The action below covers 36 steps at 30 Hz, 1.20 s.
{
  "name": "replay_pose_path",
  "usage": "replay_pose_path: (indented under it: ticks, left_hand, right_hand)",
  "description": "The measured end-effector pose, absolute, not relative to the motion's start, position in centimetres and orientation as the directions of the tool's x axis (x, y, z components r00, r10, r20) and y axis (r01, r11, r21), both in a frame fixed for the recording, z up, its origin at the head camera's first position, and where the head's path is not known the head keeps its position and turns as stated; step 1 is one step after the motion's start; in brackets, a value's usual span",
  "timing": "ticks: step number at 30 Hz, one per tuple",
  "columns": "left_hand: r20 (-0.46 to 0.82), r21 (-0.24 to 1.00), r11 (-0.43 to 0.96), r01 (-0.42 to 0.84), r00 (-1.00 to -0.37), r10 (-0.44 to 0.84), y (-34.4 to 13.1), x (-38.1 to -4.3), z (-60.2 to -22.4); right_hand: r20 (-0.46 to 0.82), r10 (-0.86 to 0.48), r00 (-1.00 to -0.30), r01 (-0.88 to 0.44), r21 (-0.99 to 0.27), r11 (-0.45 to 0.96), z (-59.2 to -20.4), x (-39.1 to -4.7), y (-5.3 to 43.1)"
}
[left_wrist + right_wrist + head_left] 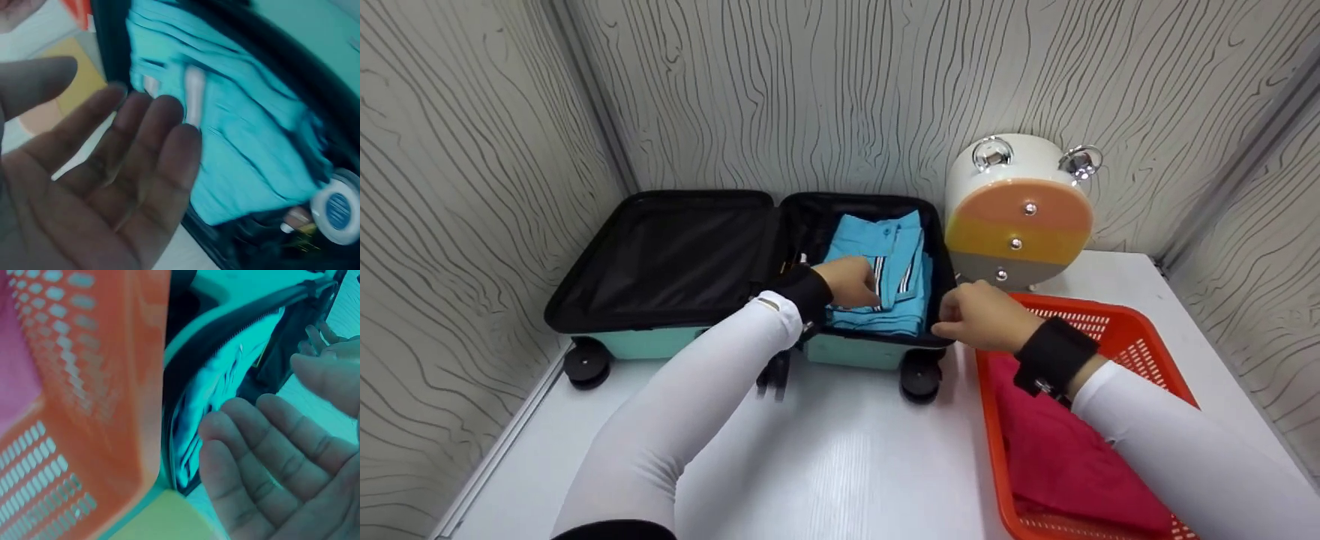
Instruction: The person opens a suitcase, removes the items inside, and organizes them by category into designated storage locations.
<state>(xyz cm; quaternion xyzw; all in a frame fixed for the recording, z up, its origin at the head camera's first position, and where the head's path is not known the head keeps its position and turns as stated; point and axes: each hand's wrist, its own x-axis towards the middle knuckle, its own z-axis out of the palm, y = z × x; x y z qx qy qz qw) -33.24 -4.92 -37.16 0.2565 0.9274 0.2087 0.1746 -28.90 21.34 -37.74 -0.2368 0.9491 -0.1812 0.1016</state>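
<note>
A folded turquoise shirt (896,259) with striped trim lies in the right half of an open mint-green suitcase (851,351). Over the shirt is my left hand (847,282), fingers relaxed and holding nothing. In the left wrist view its loosely bent fingers (177,154) overlap the shirt; whether they touch it I cannot tell. My right hand (990,316) hovers between the suitcase's right rim and the red basket (994,442). Its palm shows with nothing in it in the right wrist view. Inside the basket lies crimson cloth (1065,450).
The suitcase's black-lined left half (675,255) lies open. A round white container (337,211) with a blue label sits beside the shirt. Behind the basket stands a small drawer cabinet (1020,217) with silver knobs. Patterned walls (780,90) enclose the white table (825,465).
</note>
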Motion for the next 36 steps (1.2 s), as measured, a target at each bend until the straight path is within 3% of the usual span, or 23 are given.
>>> replay_pose_path:
  ticks: [10, 18, 36]
  left_hand:
    - [-0.317, 0.345, 0.813, 0.469, -0.758, 0.571, -10.0, -32.9, -39.1]
    - [-0.215, 0.324, 0.755, 0.57, -0.732, 0.646, -10.5, -32.4, -40.1]
    - [-0.364, 0.415, 0.682, 0.602, -0.578, 0.731, -10.3, -29.1, -39.9]
  right_hand:
    - [-0.222, -0.628, -0.746, -0.563, -0.292, 0.773, -39.3, -29.0, 18.6]
    - [-0.164, -0.639, -0.751, -0.606, -0.214, 0.766, -40.4, -29.2, 18.1]
    - [-0.188, -0.733, -0.653, -0.693, -0.241, 0.679, -40.2, -25.1, 18.4]
